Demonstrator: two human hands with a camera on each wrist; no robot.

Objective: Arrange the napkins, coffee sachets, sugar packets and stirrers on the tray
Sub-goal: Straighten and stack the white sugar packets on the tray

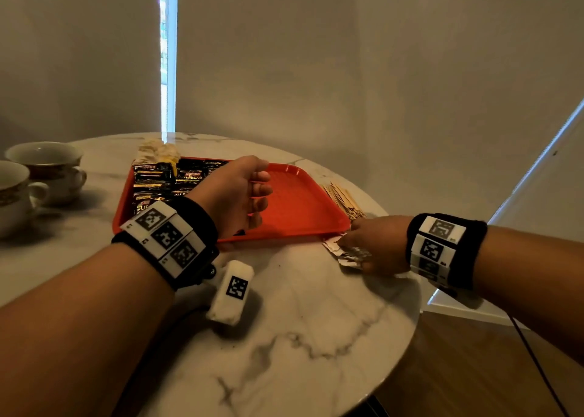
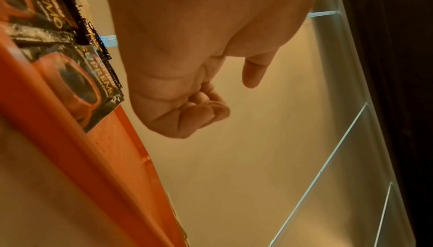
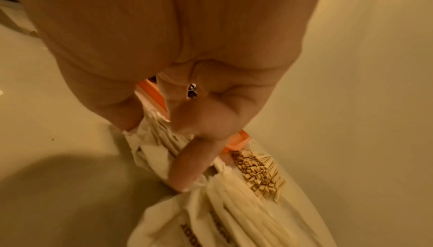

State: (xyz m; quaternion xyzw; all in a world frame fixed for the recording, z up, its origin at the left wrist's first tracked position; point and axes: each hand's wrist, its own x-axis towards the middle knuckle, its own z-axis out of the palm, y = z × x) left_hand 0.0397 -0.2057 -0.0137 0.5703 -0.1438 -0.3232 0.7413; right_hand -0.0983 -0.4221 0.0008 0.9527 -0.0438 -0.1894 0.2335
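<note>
Head view: left hand (image 1: 235,195) hovers over the red tray (image 1: 300,208), fingers loosely curled, holding nothing; coffee sachets (image 1: 164,179) fill the tray's left side, stirrers (image 1: 343,201) lie just right of it. Left wrist view: same empty curl. Right wrist view: right hand (image 3: 187,87) pinches sugar packets (image 3: 164,139) on the table (image 3: 58,139).
</note>
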